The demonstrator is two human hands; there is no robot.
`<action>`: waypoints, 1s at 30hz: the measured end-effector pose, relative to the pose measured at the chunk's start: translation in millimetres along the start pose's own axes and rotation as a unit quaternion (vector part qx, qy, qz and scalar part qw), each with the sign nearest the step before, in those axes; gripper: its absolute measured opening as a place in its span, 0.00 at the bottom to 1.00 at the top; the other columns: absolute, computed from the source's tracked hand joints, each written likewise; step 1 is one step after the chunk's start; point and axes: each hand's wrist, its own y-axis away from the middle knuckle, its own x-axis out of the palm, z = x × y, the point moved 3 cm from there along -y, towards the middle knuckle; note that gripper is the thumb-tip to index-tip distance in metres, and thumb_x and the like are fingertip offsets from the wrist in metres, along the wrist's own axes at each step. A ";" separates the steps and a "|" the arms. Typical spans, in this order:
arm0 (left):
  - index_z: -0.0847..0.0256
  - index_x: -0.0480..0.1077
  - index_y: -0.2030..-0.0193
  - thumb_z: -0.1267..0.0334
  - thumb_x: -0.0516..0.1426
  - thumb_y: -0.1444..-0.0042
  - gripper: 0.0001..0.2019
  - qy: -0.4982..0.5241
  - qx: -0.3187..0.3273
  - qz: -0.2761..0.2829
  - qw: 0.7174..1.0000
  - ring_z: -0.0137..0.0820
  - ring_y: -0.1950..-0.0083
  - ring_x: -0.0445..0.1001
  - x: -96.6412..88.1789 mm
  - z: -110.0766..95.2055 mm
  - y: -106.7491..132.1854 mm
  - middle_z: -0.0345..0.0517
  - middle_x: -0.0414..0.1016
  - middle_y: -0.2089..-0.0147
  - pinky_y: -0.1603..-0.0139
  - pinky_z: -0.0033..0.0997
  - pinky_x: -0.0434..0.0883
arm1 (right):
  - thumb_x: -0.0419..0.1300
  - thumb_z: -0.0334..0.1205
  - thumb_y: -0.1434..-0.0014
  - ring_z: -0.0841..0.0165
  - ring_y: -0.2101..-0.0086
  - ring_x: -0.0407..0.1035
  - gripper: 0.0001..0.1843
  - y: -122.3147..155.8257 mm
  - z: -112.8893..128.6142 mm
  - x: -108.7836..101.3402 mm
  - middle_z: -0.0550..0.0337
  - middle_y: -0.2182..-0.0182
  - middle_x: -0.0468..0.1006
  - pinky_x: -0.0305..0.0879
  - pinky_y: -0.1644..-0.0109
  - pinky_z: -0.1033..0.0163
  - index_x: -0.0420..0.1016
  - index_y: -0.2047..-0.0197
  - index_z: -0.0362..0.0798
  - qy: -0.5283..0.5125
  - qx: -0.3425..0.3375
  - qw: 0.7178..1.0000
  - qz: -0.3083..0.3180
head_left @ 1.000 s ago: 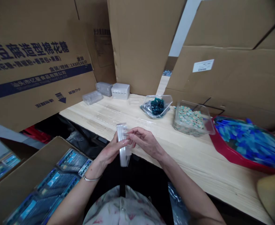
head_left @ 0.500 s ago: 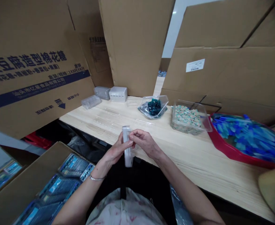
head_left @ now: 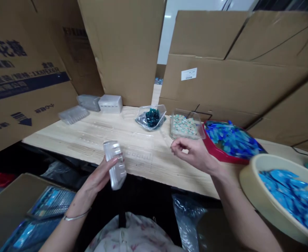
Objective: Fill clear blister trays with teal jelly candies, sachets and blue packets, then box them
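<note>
My left hand [head_left: 101,175] is closed around a clear plastic blister tray [head_left: 115,164] with moulded ridges. It holds the tray upright and slightly tilted by the table's front edge. Over the table to the right is my right hand [head_left: 193,154], its fingers curled in and nothing visible between them. Just beyond it stands a clear tub [head_left: 173,127] of small white and green packets. A clear bag [head_left: 140,120] with dark teal pieces sits behind, left of that tub. Flat clear plastic [head_left: 139,155] lies on the wooden table [head_left: 159,175] between my hands.
Right of the tub are a red basin [head_left: 216,154] of blue pieces and a cream bucket [head_left: 253,189] of blue packets. Stacked clear trays [head_left: 110,104] stand back left. Cardboard [head_left: 124,52] walls the back. An open carton [head_left: 17,196] of packaged goods sits lower left.
My right hand has let go of the plastic tray and moved right, towards the tub. My left hand keeps the tray, now turned with its ridges showing. The view has swung right.
</note>
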 end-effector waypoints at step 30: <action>0.61 0.65 0.49 0.60 0.63 0.49 0.21 -0.061 0.068 0.168 0.982 0.31 0.63 0.67 55.4 19.5 -14.5 0.42 0.70 0.66 0.60 0.31 0.60 | 0.63 0.48 0.47 0.76 0.77 0.66 0.15 -39.5 33.6 108.6 0.65 0.76 0.71 0.66 0.72 0.68 0.72 0.68 0.44 -0.417 0.084 0.904 0.048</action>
